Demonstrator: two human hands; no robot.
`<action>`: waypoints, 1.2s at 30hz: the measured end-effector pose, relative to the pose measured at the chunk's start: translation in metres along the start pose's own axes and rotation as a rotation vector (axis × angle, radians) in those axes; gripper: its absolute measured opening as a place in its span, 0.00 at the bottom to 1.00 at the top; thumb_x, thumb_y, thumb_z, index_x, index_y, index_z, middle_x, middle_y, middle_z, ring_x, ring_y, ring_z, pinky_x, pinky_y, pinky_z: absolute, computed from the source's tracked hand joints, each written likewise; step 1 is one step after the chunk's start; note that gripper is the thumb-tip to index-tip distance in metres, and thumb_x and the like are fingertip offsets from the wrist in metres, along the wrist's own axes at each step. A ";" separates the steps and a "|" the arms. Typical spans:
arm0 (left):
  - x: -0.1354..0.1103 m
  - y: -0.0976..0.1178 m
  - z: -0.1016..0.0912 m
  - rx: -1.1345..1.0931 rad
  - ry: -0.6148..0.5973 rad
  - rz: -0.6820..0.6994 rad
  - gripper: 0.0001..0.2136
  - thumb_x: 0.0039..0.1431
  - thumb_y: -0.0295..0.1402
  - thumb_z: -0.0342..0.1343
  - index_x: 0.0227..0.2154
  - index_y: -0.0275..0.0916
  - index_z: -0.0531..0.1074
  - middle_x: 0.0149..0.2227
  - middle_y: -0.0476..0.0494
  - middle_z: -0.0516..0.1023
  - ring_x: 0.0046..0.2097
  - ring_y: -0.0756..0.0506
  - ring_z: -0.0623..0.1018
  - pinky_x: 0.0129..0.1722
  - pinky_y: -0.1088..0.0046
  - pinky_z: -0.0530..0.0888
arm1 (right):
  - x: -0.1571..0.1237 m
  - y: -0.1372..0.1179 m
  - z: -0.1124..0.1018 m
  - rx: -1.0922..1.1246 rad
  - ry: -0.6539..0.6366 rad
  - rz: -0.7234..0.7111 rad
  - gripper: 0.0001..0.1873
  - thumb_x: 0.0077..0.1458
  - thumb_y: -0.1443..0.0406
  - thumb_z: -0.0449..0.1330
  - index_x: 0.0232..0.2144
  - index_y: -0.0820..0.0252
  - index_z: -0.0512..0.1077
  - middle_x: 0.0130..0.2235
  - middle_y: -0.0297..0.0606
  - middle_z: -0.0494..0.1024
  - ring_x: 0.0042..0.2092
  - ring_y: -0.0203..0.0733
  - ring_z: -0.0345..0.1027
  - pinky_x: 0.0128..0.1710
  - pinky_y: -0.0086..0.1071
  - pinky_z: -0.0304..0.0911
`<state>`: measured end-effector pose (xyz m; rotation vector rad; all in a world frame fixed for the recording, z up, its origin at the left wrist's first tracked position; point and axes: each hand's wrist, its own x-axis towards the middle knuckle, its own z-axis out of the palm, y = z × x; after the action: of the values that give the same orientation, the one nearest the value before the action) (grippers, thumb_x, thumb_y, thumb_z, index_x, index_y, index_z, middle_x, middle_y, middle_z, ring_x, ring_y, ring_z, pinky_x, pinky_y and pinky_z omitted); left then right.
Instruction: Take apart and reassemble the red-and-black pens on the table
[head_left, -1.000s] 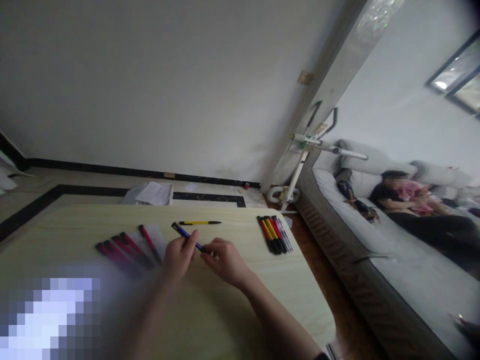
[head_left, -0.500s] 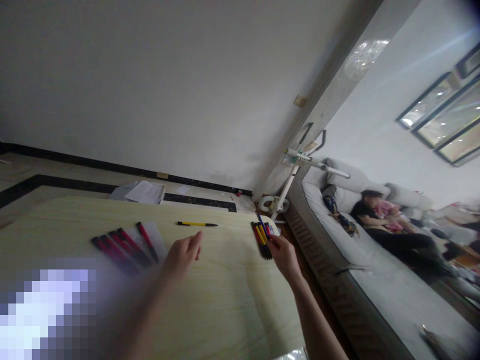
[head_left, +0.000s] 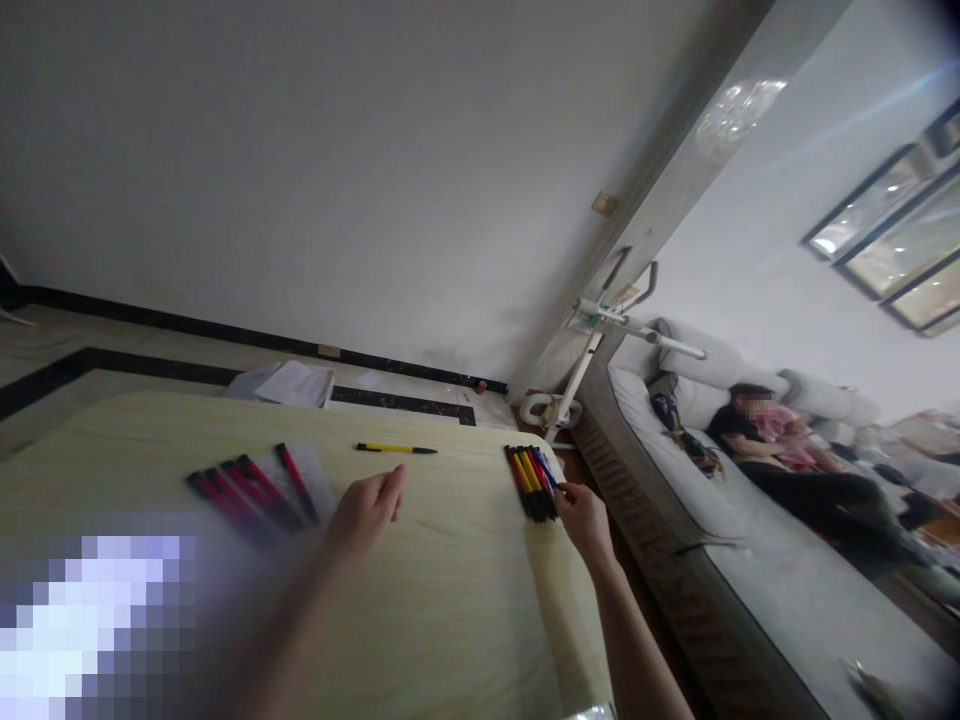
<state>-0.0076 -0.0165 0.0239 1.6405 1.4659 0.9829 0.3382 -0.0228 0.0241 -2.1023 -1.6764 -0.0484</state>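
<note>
My right hand (head_left: 583, 515) is at the right edge of the pale wooden table (head_left: 442, 600), its fingertips pinching a blue pen (head_left: 547, 468). That pen lies along the right side of a row of red, yellow and black pens (head_left: 529, 482), set close together. My left hand (head_left: 367, 510) hovers over the middle of the table, fingers curled and thumb on top; nothing shows in it. Just beyond it a single yellow pen (head_left: 394, 448) with black ends lies crosswise. Left of that hand, several red pens (head_left: 259, 492) with black ends are fanned out on a whitish sheet (head_left: 319, 475).
A pixelated bright patch (head_left: 82, 620) covers the lower left. White papers (head_left: 289, 383) are beyond the table's far edge. To the right stand a white exercise frame (head_left: 581, 370) and a long grey sofa (head_left: 810, 600), where a person (head_left: 750, 420) sits.
My right hand has moved slightly right and down. The blue pen, earlier held slanting over the row, now lies along the row's right side. My left hand stays put.
</note>
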 end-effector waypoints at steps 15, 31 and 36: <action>-0.001 0.005 -0.004 -0.002 -0.012 0.005 0.22 0.55 0.47 0.36 0.14 0.39 0.61 0.14 0.50 0.65 0.20 0.49 0.67 0.22 0.76 0.61 | -0.007 0.002 0.006 -0.021 -0.003 -0.018 0.17 0.49 0.61 0.49 0.35 0.64 0.74 0.31 0.42 0.74 0.30 0.40 0.66 0.31 0.29 0.59; -0.008 -0.007 0.009 0.106 0.082 0.062 0.18 0.56 0.42 0.40 0.21 0.36 0.68 0.18 0.46 0.69 0.23 0.50 0.67 0.23 0.75 0.57 | -0.012 -0.007 0.002 0.036 0.003 0.014 0.18 0.46 0.53 0.53 0.30 0.61 0.73 0.25 0.42 0.74 0.26 0.44 0.66 0.25 0.32 0.58; -0.013 -0.008 0.018 0.118 0.046 0.127 0.13 0.56 0.39 0.43 0.27 0.37 0.69 0.23 0.46 0.71 0.24 0.51 0.68 0.23 0.76 0.58 | -0.020 -0.070 -0.002 0.166 -0.109 -0.103 0.19 0.45 0.52 0.55 0.32 0.60 0.72 0.27 0.42 0.75 0.28 0.43 0.68 0.25 0.30 0.60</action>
<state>0.0041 -0.0293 0.0075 1.8256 1.4897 1.0269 0.2682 -0.0310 0.0426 -1.9259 -1.7859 0.1712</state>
